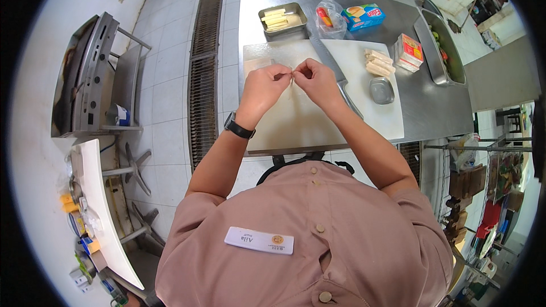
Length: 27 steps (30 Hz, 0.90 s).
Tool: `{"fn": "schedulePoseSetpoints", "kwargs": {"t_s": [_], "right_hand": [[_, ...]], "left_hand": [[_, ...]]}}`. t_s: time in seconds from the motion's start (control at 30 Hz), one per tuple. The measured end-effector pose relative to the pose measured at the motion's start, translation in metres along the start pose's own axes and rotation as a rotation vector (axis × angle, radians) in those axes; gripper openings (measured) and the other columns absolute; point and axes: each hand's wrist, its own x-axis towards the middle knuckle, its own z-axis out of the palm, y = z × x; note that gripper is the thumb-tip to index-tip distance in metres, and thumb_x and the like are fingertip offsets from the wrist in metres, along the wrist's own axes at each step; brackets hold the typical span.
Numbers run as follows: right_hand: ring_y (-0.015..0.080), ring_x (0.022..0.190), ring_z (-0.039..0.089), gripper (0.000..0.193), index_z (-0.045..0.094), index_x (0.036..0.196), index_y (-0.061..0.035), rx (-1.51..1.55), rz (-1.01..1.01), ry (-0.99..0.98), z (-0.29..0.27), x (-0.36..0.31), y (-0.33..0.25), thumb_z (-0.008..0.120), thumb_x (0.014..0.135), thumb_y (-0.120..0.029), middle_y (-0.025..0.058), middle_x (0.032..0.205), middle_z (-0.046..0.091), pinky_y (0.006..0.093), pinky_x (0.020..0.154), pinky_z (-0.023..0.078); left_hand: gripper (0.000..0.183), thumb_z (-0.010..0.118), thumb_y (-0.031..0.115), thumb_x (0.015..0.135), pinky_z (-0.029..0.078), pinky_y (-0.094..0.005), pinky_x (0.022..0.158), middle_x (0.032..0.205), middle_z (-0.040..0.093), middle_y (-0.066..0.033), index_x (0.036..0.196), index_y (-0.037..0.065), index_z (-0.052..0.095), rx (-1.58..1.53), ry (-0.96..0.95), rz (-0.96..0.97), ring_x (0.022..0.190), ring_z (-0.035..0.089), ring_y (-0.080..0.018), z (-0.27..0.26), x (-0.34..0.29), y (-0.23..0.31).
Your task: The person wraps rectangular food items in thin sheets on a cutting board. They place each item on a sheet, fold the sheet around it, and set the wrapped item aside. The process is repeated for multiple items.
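Note:
Above the white cutting board [273,128], my left hand [264,88] and my right hand [317,82] meet with thumbs and fingertips pinched together. Something small and thin shows between the fingertips, too small to name. A large knife [327,57] lies slantwise on the board, just beyond and right of my right hand, its handle passing behind my right forearm. Several pale rolled sticks [379,62] are piled on the board's right side. Nearer me than the pile sits a small square metal dish [381,90]. A translucent patch lies on the board near my left hand.
On the steel table [435,111], a metal pan [301,32] holds yellow sticks. Beside it are a plastic bag [336,25] with a red-yellow packet, a blue-yellow box [363,17] and a red-white box [408,52]. A deep metal tray [422,29] with vegetables stands at the far right.

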Motion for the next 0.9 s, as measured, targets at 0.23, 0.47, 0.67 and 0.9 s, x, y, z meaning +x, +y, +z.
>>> {"fn": "schedulePoseSetpoints", "kwargs": {"t_s": [0.23, 0.47, 0.67, 0.9], "right_hand": [[0.0138, 0.066, 0.063, 0.016, 0.065, 0.087, 0.0013, -0.104, -0.032, 0.006, -0.003, 0.001, 0.002, 0.069, 0.084, -0.014, 0.0094, 0.075, 0.068, 0.0298, 0.063, 0.051], [0.0355, 0.077, 0.066, 0.021, 0.063, 0.083, 0.0013, -0.116, -0.057, -0.035, -0.008, -0.005, -0.005, 0.069, 0.08, -0.019, 0.0197, 0.082, 0.068, 0.0413, 0.071, 0.052], [0.0245, 0.073, 0.065, 0.017, 0.064, 0.087, 0.0008, 0.001, 0.031, -0.067, -0.006, -0.005, 0.005, 0.068, 0.084, -0.016, 0.0141, 0.082, 0.068, 0.0353, 0.069, 0.052], [0.0107, 0.075, 0.063, 0.016, 0.062, 0.099, 0.0022, 0.393, 0.2, -0.141, -0.01, -0.006, 0.017, 0.065, 0.093, -0.012, 0.0055, 0.086, 0.067, 0.025, 0.071, 0.053]], "left_hand": [[0.017, 0.069, 0.014, 0.091, 0.053, -0.0236, 0.07, 0.088, 0.072, -0.0039, 0.101, 0.0, 0.073, -0.224, -0.125, -0.13, 0.078, 0.068, -0.0098, 0.0, 0.007, 0.003], [0.016, 0.068, 0.016, 0.093, 0.055, -0.0244, 0.07, 0.091, 0.07, -0.0033, 0.1, 0.002, 0.07, -0.284, -0.201, -0.203, 0.08, 0.069, -0.012, -0.002, 0.01, 0.004], [0.013, 0.066, 0.017, 0.094, 0.056, -0.0248, 0.07, 0.09, 0.069, -0.0027, 0.097, 0.004, 0.067, -0.299, -0.22, -0.211, 0.081, 0.069, -0.0117, 0.0, 0.011, 0.002], [0.012, 0.065, 0.017, 0.096, 0.056, -0.0249, 0.072, 0.092, 0.069, -0.0008, 0.1, 0.005, 0.067, -0.386, -0.263, -0.239, 0.083, 0.069, -0.0109, -0.002, 0.01, -0.002]]}}
